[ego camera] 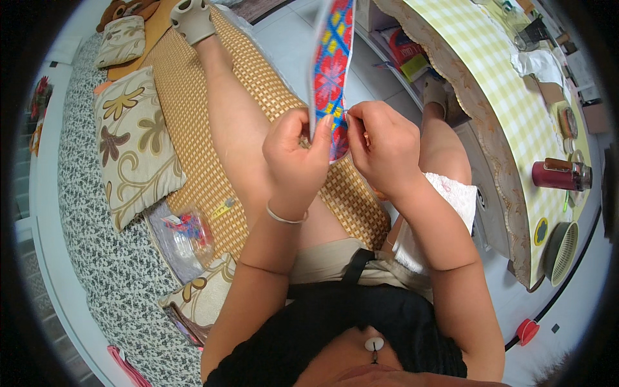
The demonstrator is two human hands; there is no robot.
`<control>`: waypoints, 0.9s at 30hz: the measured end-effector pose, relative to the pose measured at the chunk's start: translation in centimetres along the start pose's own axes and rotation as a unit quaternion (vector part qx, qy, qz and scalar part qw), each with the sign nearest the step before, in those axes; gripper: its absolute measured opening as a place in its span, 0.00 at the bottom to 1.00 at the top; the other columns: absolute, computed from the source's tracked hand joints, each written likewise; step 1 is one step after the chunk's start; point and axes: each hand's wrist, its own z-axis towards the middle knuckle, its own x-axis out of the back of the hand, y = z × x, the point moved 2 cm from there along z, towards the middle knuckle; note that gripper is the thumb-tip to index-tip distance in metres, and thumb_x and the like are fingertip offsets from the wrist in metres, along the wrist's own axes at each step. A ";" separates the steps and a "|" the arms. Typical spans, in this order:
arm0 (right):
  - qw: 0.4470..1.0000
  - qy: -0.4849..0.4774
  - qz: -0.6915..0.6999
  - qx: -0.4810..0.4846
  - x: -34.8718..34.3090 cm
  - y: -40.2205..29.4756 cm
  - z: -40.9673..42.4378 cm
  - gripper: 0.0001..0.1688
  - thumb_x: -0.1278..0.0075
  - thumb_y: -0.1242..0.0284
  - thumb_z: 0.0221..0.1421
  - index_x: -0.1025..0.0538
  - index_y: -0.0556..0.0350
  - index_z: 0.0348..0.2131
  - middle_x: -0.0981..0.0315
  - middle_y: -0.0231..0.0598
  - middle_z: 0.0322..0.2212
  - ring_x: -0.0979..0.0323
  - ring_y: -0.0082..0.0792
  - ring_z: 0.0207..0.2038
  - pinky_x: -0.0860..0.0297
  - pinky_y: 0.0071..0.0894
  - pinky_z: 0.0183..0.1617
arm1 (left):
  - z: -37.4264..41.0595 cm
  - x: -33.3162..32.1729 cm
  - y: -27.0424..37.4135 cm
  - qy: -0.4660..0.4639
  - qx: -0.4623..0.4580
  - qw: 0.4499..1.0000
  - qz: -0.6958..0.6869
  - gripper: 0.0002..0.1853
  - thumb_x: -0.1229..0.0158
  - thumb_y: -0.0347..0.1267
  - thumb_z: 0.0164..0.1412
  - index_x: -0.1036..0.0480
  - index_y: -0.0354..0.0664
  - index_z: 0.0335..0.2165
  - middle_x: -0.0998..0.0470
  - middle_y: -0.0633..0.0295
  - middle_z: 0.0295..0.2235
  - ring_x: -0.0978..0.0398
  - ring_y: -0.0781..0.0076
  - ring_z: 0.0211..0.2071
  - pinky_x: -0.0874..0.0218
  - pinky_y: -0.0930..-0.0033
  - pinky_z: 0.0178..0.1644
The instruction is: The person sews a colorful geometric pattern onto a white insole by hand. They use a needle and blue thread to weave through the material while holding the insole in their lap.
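Upright before me stands a long, flat embroidered strip [333,72], apparently a shoe insole, with red flowers, a blue lattice, yellow patches and a white edge. My left hand [297,155] grips its lower part, the thumb lying flat on the patterned face. At its right edge the thumb and forefinger of my right hand [387,142] pinch together. Anything as fine as a needle or thread between those fingertips is too small to make out. A white cloth or paper towel [440,213] lies over my right thigh, beneath the right forearm.
I sit on a woven mat [251,87]. To the left are a patterned cushion [138,140], a clear plastic bag with red and blue contents [188,230] and a small yellow packet [222,209]. On the right, a checked tablecloth [488,67] bears a bottle [561,175] and a basket [562,254].
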 end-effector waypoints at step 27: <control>0.482 0.004 0.708 -0.515 -1.7 4.4 -0.3 0.04 0.55 0.77 0.55 0.31 0.59 0.27 0.34 0.33 0.21 0.44 0.17 0.17 0.53 0.13 0.15 | 0.6 -0.4 -0.8 -0.145 0.171 0.905 -0.361 0.12 0.46 0.20 0.57 0.29 0.32 0.42 0.23 0.61 0.37 0.26 0.79 0.35 0.33 0.76 0.41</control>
